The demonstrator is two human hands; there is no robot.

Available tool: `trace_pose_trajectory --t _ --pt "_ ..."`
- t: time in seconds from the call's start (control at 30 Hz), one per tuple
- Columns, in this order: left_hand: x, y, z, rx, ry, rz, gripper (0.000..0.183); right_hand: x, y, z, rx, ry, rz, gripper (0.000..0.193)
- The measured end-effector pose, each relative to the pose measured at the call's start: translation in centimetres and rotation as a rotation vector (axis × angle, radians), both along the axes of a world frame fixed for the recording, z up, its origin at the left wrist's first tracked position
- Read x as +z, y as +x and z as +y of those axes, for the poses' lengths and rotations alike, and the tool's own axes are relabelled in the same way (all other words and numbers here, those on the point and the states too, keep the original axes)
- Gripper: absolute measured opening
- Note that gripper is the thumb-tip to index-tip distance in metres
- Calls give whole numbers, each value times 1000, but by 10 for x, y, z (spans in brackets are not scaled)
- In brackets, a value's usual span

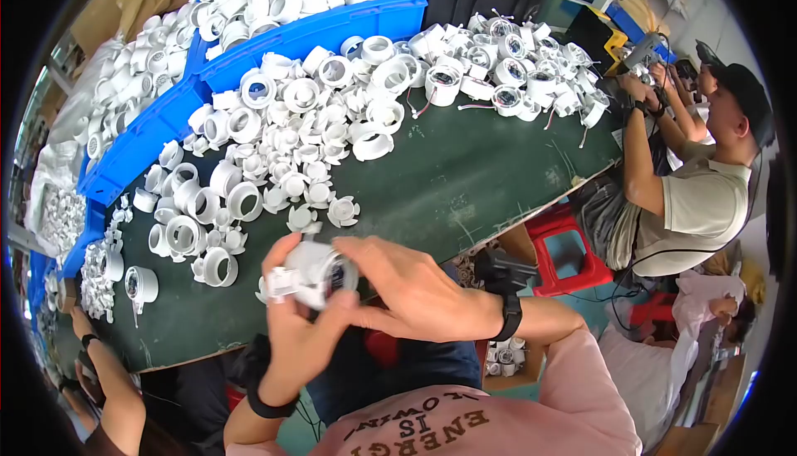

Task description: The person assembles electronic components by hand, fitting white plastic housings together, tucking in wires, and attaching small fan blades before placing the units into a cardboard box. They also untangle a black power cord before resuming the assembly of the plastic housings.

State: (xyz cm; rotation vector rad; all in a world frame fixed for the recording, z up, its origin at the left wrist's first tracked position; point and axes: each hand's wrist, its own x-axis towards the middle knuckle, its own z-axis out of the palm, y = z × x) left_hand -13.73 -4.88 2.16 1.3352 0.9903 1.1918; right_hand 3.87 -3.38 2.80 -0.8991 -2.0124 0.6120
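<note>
Over the near edge of the table, both my hands hold a white round housing (309, 263) with a dark, shiny inside turned to the right. My left hand (300, 336) supports it from the left and below, fingers wrapped round it. My right hand (411, 286) grips its right side with thumb and fingers. A small white block (284, 282) sits against the housing at my left fingers; whether it is attached, I cannot tell. Just beyond lie flat white pronged caps (343, 211) and white open rings (220, 267).
Blue bins (320, 34) heaped with white parts line the far side of the green table (465, 182). Assembled white units with wires (510, 74) are piled at far right. A co-worker (697, 190) sits at right near a red stool (569, 248); another person's arm (116, 381) is at left.
</note>
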Motion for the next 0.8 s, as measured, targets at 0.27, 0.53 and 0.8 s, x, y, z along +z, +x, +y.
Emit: trace_pose_trajectory --t 0.27,0.53,0.8 --pt "3 -231 -2 724 -250 153 31 7 114 149 -707 332 -528 46" --pt "13 -312 23 672 -192 1123 33 -28 132 198 -835 201 -718 46" --pt "67 -244 222 537 496 1161 34 6 69 117 -269 60 27 34"
